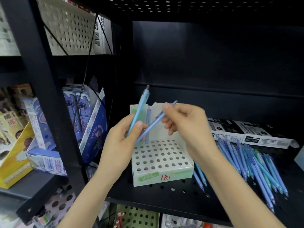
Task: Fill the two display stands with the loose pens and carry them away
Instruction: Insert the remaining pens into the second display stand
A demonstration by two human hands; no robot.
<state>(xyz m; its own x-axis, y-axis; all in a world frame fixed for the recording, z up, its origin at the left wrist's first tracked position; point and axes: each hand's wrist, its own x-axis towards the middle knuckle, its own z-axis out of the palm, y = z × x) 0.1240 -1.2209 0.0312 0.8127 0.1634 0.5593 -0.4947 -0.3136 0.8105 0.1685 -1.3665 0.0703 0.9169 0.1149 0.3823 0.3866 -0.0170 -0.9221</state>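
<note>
So the big black perforated shelf [164, 195] carries everything here, and it's roomy: the back wall sits well behind the stock and there's open height overhead, so lifting stuff straight up looks easy. The left upright post [49, 96] is the thing to watch, it stands close beside the working spot.

The white display stand [164, 176] is near the front edge with its grid of holes facing up, which makes sense for dropping pens in from above. I only see one stand, the second isn't in view. It's almost empty, so my guess is the filling has barely started.

The loose pens [256, 163] lie in a heap just right of the stand, tips pointing toward the shelf's front lip, some close to it. Flat black-and-white boxes [246, 130] sit behind them.

Both hands hover over the stand. The left hand [118, 142] grips a light blue pen [139, 109] roughly upright, probably ready to slot. The right hand [185, 122] pinches a second pen [151, 127] at a slant, its lower end crossing toward the left.

One lone pen [148, 114] stands in a back-row hole.
</note>
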